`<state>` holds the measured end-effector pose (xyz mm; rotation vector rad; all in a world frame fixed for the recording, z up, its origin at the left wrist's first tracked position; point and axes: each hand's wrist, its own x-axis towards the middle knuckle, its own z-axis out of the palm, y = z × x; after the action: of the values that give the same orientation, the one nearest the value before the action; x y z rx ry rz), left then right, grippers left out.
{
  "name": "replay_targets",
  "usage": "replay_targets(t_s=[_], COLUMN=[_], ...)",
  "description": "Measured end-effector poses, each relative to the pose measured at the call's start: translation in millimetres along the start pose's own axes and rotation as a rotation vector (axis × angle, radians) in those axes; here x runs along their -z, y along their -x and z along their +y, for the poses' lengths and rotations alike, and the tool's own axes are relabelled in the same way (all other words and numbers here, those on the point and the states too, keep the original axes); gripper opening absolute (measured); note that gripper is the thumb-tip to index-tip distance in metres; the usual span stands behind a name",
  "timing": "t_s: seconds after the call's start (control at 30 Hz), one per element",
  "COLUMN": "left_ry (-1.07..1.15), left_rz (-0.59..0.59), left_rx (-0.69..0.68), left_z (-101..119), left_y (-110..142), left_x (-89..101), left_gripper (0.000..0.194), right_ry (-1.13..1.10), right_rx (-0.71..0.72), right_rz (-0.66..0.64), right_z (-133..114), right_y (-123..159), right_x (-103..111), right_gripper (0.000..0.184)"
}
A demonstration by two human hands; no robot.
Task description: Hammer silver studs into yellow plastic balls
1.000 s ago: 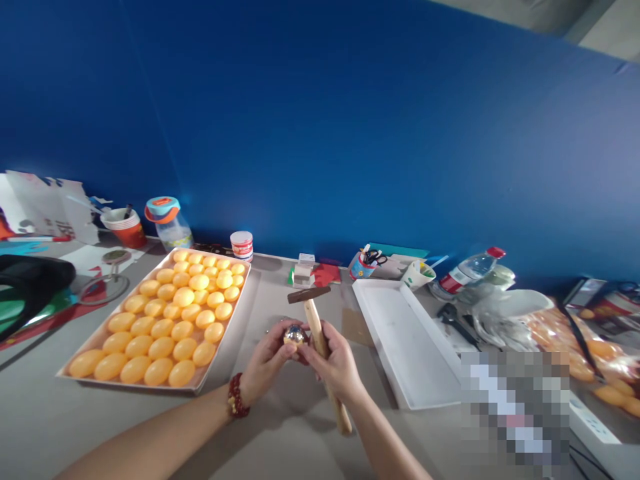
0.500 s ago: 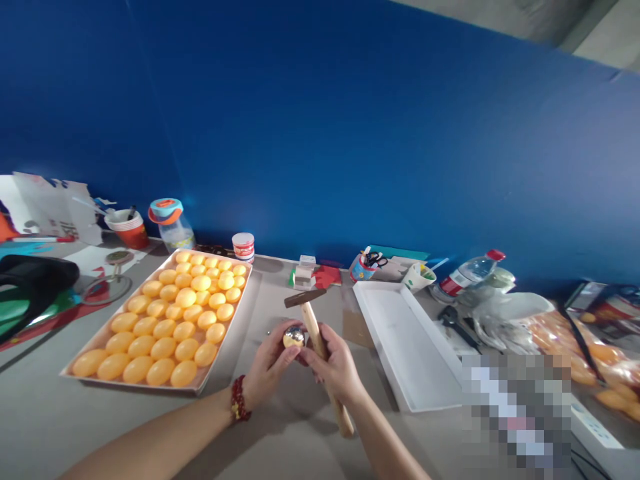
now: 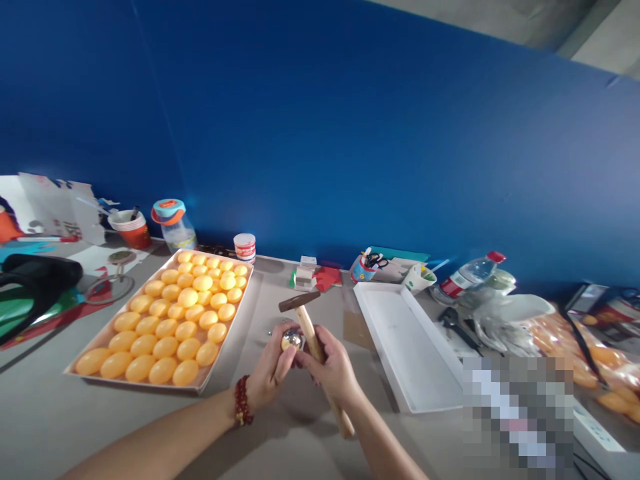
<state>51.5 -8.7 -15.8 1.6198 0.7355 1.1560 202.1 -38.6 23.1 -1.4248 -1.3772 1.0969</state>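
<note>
My left hand (image 3: pixel 271 365) is closed around a shiny, mirror-like metal ball (image 3: pixel 291 339), whose upper side shows between thumb and fingers. In my right hand (image 3: pixel 336 368) is a hammer (image 3: pixel 312 333) with a dark head and a pale wooden handle. The hammer stands tilted, head up and away from me, and its handle end sticks out below my palm. Both hands are close together over the grey table (image 3: pixel 280 437), with my right fingertips near the ball; whether they touch it is hidden.
Left stands a shallow box (image 3: pixel 200 385) of orange balls (image 3: pixel 165 348). A long white tray (image 3: pixel 417 363) lies right. Behind are a small jar (image 3: pixel 245 247), little boxes (image 3: pixel 305 272) and a pen cup (image 3: pixel 363 267). Farther right are a bottle (image 3: pixel 469 275) and plastic bags (image 3: pixel 505 327).
The hammer head and the metal ball have shifted slightly left. Both hands keep their holds, and the surroundings stay as they were.
</note>
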Motion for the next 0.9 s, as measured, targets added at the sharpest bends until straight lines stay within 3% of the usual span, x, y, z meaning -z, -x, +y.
replay_targets(t_s=[0.3, 0.47, 0.67, 0.9], left_ry=[0.092, 0.225, 0.573, 0.603], left_rz=[0.056, 0.029, -0.055, 0.001], left_rx=[-0.006, 0.092, 0.220, 0.284], left_z=[2.7, -0.6, -3.1, -2.3], left_y=[-1.5, -1.3, -5.5, -11.7], left_x=[0.5, 0.1, -3.2, -6.1], left_gripper=[0.030, 0.034, 0.035, 0.026], right_ry=[0.025, -0.040, -0.038, -0.011], right_rx=[-0.003, 0.004, 0.029, 0.075], right_rz=[-0.028, -0.025, 0.026, 0.033], right_z=[-0.5, 0.0, 1.0, 7.0], right_y=[-0.4, -0.7, -2.1, -5.7], right_x=[0.9, 0.9, 3.0, 16.2], right_gripper=[0.019, 0.025, 0.023, 0.029])
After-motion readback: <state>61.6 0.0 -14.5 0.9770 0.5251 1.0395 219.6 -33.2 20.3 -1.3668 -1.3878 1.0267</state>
